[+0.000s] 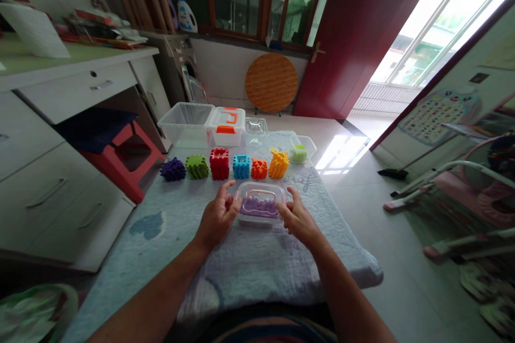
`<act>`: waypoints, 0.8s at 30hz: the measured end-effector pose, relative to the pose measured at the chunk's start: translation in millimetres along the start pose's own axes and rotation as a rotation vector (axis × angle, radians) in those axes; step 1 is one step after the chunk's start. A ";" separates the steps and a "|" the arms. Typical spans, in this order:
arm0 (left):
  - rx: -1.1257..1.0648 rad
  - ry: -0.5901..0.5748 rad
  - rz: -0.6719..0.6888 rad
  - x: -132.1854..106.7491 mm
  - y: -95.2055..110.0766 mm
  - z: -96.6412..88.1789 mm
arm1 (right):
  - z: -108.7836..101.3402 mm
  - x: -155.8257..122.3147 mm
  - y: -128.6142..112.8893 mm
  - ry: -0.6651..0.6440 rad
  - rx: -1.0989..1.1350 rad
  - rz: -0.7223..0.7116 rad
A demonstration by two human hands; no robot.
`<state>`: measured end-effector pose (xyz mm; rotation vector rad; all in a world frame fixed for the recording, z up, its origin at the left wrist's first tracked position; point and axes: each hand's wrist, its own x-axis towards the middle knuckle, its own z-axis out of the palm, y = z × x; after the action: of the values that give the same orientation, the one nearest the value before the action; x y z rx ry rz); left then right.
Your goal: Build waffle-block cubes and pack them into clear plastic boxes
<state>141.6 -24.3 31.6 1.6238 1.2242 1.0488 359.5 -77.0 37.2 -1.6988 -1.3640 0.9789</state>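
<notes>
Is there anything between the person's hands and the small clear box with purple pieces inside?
Nothing visible. The left hand and the right hand already touch the clear box at its two ends. The row of coloured cubes stands behind it, apart.

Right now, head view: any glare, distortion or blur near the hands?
Head view: daylight through the windows blows out top right and throws a glare patch on the floor; wide-angle bending curves the drawers at the left edge; centre is sharp, left hand and right hand touching the clear box.
</notes>
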 end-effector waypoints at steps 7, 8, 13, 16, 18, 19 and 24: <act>-0.087 0.002 -0.001 -1.6 -8.3 4.5 | 8.0 10.0 10.5 -0.010 0.464 0.085; -0.111 -0.008 -0.001 -1.9 -10.0 5.1 | 6.7 9.7 9.8 -0.031 0.468 0.097; -0.303 -0.052 -0.004 -0.8 -15.8 8.4 | -6.2 4.6 3.6 -0.112 0.475 0.185; -0.411 -0.102 -0.012 0.8 -16.1 10.7 | -10.9 2.3 3.6 -0.054 0.531 0.175; -0.470 -0.152 -0.013 1.5 -16.8 12.8 | -12.4 2.5 7.1 -0.012 0.597 0.173; -0.485 -0.174 -0.007 1.6 -17.8 14.0 | -13.3 3.1 9.7 0.005 0.635 0.176; -0.347 -0.215 0.053 2.3 -29.1 18.4 | -30.2 6.9 26.3 0.115 0.766 0.189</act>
<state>151.1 -19.1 -1.1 1.4591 0.8111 1.0246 398.7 -77.0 26.2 -1.2686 -0.6210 1.2763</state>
